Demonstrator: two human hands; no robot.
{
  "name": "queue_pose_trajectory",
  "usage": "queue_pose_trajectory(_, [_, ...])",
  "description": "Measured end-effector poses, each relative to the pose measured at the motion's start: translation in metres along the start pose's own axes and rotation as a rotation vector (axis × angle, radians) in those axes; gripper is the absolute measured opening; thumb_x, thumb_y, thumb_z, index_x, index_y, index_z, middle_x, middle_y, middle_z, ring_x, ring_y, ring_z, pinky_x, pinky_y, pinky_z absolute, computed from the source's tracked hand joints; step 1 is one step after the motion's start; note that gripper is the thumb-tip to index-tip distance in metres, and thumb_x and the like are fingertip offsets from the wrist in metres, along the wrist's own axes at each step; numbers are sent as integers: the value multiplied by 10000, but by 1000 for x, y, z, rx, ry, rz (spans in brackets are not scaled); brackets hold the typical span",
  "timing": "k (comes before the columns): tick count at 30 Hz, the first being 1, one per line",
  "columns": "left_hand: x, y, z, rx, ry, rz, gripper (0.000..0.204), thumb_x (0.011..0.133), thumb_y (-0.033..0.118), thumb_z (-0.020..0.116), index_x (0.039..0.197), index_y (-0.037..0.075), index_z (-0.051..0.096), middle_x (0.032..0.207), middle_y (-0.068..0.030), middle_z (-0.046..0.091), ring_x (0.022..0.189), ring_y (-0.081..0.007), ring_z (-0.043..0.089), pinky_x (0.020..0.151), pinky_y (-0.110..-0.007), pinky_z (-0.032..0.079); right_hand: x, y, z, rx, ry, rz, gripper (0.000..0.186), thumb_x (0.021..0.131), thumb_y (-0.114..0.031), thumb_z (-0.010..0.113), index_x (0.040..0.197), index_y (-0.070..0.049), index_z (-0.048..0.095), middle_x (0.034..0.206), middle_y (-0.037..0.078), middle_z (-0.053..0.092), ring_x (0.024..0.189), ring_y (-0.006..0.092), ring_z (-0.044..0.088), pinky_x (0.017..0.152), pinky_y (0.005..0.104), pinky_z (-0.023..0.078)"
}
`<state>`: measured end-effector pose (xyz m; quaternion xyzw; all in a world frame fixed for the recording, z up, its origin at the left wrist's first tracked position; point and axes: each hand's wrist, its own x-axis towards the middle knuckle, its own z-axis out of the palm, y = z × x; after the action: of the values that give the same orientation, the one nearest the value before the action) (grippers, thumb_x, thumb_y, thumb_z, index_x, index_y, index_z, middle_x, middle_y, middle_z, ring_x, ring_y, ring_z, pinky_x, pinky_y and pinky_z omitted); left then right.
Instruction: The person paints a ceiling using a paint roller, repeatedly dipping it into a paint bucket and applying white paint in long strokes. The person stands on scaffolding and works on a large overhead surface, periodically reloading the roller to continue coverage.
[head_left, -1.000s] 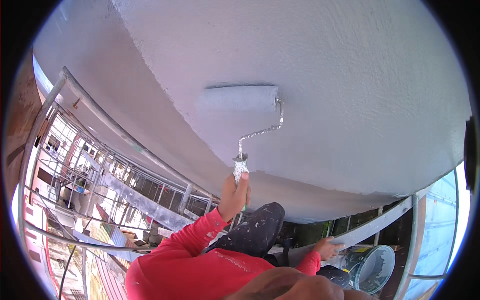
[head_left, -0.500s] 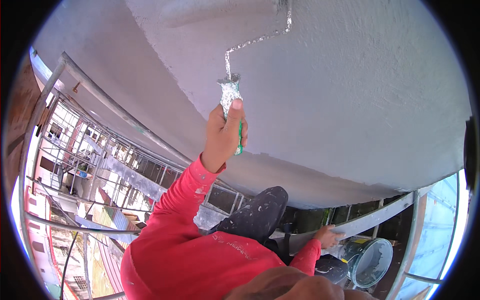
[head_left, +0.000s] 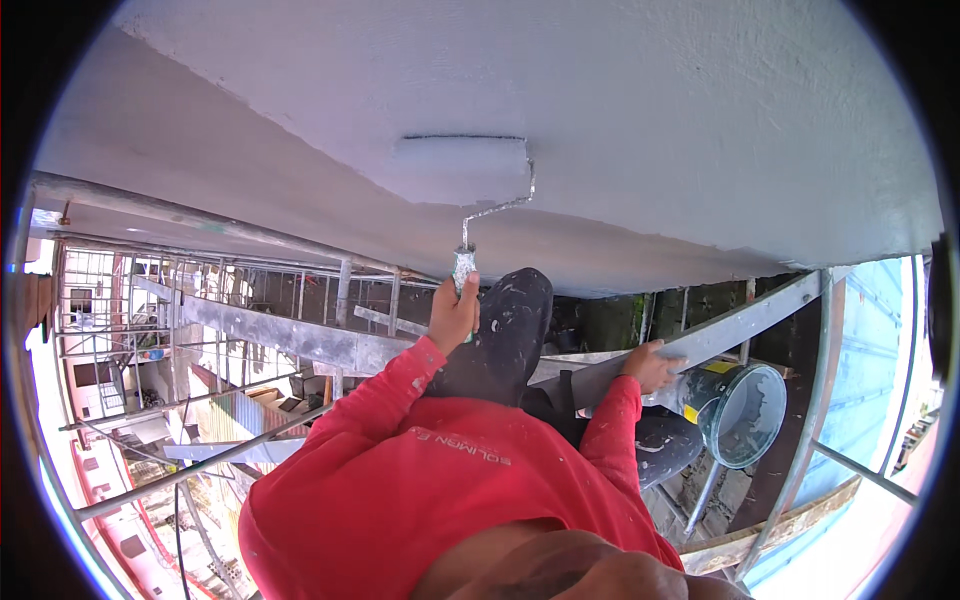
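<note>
My left hand point(head_left: 454, 314) is closed round the paint-spattered handle of a paint roller point(head_left: 465, 168). The roller's bent wire frame rises from the handle, and its pale sleeve lies against the grey wall point(head_left: 680, 150). A smoother coat covers the upper wall, with a darker band along its lower side. On the right, my right hand point(head_left: 653, 367) grips the edge of a grey plank point(head_left: 745, 325), fingers over its top; its thumb is hidden. Just beside that hand stands a dark, see-through bucket point(head_left: 742, 415) with a paint-coated inside.
Scaffold pipes point(head_left: 210, 225) run along the left, with a long grey board point(head_left: 290, 335) beyond them. Far below lie rooftops and a building. My bent knee point(head_left: 515, 320) is close under the wall. Blue sheeting point(head_left: 870, 360) hangs behind a pipe at the right.
My left hand has drawn the roller down the wall toward me, and its whole sleeve now shows. The view has shifted too. My right hand stays on the plank.
</note>
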<state>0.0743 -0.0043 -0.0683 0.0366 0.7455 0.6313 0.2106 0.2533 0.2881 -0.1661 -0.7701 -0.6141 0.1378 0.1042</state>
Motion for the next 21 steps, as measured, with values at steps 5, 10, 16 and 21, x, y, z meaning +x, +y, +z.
queue_pose_trajectory(5, [-7, -16, 7, -2, -43, -342, 509, 1006, 541, 494, 829, 65, 466, 542, -37, 480, 383, -152, 491, 362, -315, 420, 5, 10, 11, -27, 42, -3, 828, 917, -520, 528, 1554, -68, 253, 1323, 384, 461, 1196, 519, 510, 995, 569, 438])
queue_pose_trajectory(10, [22, -25, 13, -10, -86, -562, 554, 968, 579, 529, 873, 34, 504, 586, -56, 524, 430, -174, 546, 388, -345, 462, 1, 4, 10, -24, 43, 6, 844, 903, -538, 553, 1555, -87, 261, 1345, 375, 451, 1207, 517, 507, 1007, 572, 427])
queue_pose_trajectory(16, [8, -4, 50, -94, -193, -711, 511, 963, 552, 557, 881, 49, 515, 590, -51, 528, 438, -173, 551, 392, -359, 465, 14, 16, 11, 39, -6, 38, 878, 878, -542, 610, 1547, -84, 274, 1389, 386, 407, 1244, 534, 471, 1040, 574, 405])
queue_pose_trajectory(21, [-57, 24, 83, 60, -419, -512, 439, 995, 452, 558, 898, 26, 514, 579, -50, 528, 405, -158, 537, 369, -319, 435, 18, 40, -12, 492, -194, -55, 676, 918, -419, 645, 1382, 49, 492, 1245, 339, 564, 1196, 436, 554, 1045, 452, 420])
